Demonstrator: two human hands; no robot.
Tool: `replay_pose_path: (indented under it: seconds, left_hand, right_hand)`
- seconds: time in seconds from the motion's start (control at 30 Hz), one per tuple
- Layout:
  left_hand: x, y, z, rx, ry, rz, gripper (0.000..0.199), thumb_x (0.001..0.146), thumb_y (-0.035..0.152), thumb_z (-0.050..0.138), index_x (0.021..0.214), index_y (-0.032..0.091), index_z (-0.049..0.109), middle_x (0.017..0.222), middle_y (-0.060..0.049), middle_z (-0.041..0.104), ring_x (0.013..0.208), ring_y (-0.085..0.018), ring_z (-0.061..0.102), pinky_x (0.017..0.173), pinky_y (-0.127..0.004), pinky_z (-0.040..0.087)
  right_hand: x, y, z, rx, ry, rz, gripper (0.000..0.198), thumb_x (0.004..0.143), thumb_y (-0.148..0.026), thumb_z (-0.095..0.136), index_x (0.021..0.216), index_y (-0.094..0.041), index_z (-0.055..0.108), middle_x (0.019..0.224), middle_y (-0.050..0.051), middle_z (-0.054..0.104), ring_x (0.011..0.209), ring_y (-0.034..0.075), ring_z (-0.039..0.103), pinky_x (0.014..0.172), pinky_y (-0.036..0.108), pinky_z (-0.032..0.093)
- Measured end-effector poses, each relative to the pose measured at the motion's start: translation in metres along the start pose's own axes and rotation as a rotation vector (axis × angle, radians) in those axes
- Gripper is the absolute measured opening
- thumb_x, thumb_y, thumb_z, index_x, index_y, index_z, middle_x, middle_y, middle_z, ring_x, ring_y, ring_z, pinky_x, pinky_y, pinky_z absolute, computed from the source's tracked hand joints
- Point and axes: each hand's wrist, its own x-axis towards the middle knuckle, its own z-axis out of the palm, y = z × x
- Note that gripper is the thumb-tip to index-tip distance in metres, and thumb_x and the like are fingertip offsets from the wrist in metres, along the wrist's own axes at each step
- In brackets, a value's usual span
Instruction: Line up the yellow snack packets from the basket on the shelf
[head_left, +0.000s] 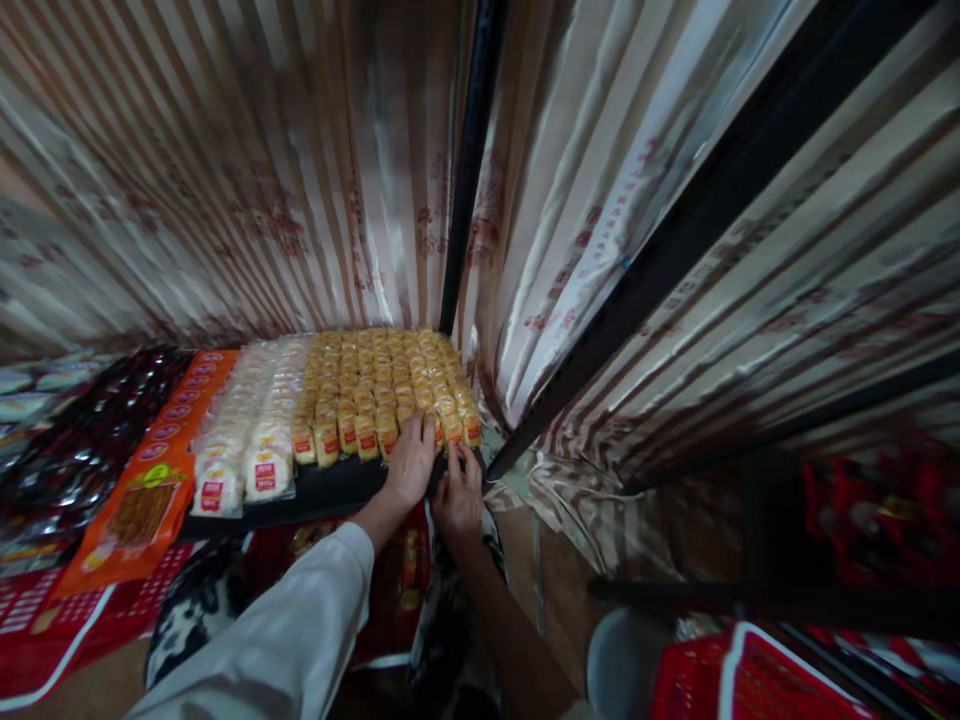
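Note:
Rows of yellow snack packs point(364, 385) in clear wrapping, with red labels at the front, fill the right end of a low black shelf point(330, 490). My left hand point(409, 460) is closed over the front end of one of these rows, its fingertips partly hidden among the packs. Just to its right, my right hand point(459, 500) touches the front packs near the corner, fingers stretched out and slightly apart. White snack packs point(266, 450) with pink-red labels stand in rows left of the yellow ones.
An orange packet point(150, 470) and dark shiny packs point(82, 430) lie farther left. Black posts point(472, 170) and a printed curtain point(360, 200) stand behind. Below are red baskets point(112, 610). A white bucket point(622, 660) stands at lower right.

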Motion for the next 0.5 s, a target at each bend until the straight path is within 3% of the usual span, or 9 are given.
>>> replay_pose_path:
  seconds: [0.5]
  left_hand:
    - [-0.0032,-0.0021,-0.0030,-0.043,-0.057,0.034,0.051,0.084,0.006,0.033,0.134,0.013,0.030,0.137,-0.017,0.039,0.127,-0.023,0.035,0.103,-0.043,0.035]
  right_hand:
    - [0.0030,-0.0049,-0.0007,-0.023,-0.022,0.029,0.061,0.075,-0.006,0.037,0.135,-0.015,0.036,0.129,0.015,0.038,0.119,0.026,0.037,0.093,0.043,0.042]
